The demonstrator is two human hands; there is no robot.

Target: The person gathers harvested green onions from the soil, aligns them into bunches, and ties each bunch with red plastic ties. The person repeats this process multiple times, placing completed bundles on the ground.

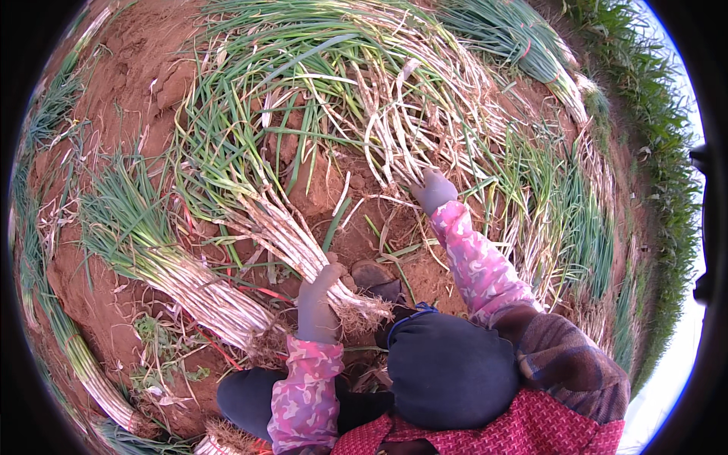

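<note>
My gloved left hand is closed around the white lower stalks of a bunch of green onions. Its root ends hang past my hand, near my shoe, and the green tops fan out away from me. Farther forward and right, my gloved right hand is at the root ends of some loose green onions. Its fingers are partly hidden, so whether they grip any stalks is unclear. Left of my left hand, another bunch of green onions lies on the soil with its roots towards me.
Tied bundles of green onions lie at the upper right and lower left. More onions stretch along my right side. Red ties lie by the left bunch. Brown soil shows between, and tall green plants border the right.
</note>
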